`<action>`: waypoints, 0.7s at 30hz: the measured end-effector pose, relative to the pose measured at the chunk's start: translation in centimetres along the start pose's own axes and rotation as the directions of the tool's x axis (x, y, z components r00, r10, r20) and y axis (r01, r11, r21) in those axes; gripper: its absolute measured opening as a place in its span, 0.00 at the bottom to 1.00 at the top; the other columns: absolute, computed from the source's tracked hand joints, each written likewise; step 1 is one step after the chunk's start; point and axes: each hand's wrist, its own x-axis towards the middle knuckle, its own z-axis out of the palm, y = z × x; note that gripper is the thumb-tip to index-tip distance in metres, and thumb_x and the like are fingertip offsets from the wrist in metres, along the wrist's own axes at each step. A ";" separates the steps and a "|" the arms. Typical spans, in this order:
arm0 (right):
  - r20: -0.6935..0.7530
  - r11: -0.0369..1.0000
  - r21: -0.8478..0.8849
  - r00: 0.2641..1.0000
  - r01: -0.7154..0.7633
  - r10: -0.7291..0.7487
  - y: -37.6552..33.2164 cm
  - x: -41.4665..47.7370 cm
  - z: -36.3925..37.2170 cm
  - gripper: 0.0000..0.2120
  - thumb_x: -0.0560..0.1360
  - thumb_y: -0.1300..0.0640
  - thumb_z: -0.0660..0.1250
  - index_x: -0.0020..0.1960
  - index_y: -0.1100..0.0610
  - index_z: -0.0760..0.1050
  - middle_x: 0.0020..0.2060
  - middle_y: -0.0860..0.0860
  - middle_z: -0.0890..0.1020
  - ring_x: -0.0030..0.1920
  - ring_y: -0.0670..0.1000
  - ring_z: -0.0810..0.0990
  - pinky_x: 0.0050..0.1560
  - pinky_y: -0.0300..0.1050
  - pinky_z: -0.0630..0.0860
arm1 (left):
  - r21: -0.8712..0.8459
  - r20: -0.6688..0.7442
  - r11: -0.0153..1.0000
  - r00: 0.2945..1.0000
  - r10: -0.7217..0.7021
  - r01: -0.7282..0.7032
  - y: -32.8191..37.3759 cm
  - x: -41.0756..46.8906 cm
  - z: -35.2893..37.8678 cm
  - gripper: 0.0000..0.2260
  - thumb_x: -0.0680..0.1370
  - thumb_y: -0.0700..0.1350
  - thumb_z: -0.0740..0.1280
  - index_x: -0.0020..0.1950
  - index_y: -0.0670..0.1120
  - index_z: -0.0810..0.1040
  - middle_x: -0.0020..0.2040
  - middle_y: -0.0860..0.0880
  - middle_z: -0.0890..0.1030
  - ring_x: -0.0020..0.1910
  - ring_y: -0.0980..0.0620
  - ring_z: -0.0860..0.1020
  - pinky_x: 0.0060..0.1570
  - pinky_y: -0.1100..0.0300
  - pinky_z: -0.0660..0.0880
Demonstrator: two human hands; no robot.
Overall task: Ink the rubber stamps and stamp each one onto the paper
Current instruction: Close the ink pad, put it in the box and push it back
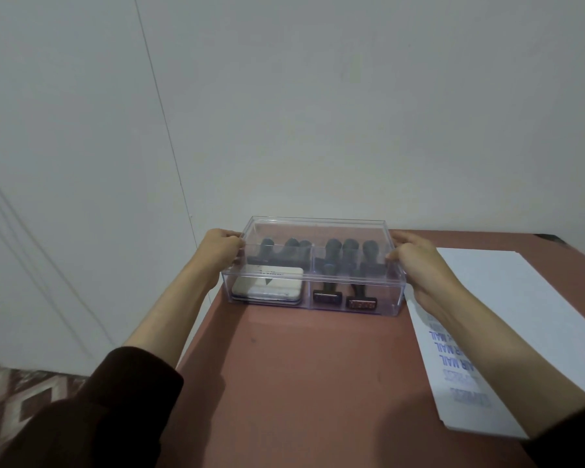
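Fingers (237,247) of left hand (222,255) and right hand (416,263) pinching opposite ends of clear lid (318,231): seemingly the unboxing step, ahead of inking.
On desk (301,383), paper (507,315) bearing blue AIR MAIL prints (453,359), just right of box (390,298); ink pad (267,287) in left compartment, two rubber stamps (326,296) lying in right, upright stamps (350,253) behind. Next: lift lid straight up, level.

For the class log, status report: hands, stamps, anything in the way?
Left hand and right hand grip the clear box at its ends. Stamps and ink pad inside, box closed. Paper to its right, blue prints on it.
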 end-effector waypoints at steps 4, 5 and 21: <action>-0.022 1.000 0.025 1.000 0.004 -0.003 0.2 0.2 0.2 0.22 0.66 0.72 0.56 0.50 0.56 0.80 0.48 0.56 0.83 0.52 0.60 0.80 0.56 0.59 0.77 | -0.022 -0.031 1.000 1.000 -0.001 0.000 -0.2 0.6 0.1 0.09 0.76 0.30 0.60 0.51 0.38 0.78 0.42 0.40 0.76 0.36 0.47 0.73 0.36 0.58 0.72; -0.030 1.000 0.028 1.000 0.007 -0.006 0.1 0.4 0.2 0.21 0.67 0.73 0.56 0.50 0.56 0.79 0.47 0.55 0.83 0.51 0.60 0.80 0.56 0.58 0.77 | -0.029 -0.047 1.000 0.999 0.004 -0.005 -0.4 0.8 0.2 0.08 0.76 0.31 0.61 0.52 0.38 0.78 0.42 0.40 0.77 0.35 0.48 0.74 0.37 0.58 0.73; -0.083 0.994 0.108 0.997 0.017 -0.008 -0.3 5.7 1.3 0.16 0.72 0.72 0.55 0.40 0.56 0.76 0.37 0.52 0.80 0.39 0.52 0.77 0.43 0.48 0.77 | -0.034 -0.138 0.999 0.990 0.022 -0.027 -0.2 6.4 2.7 0.08 0.76 0.37 0.65 0.54 0.36 0.79 0.40 0.42 0.78 0.35 0.49 0.75 0.44 0.56 0.76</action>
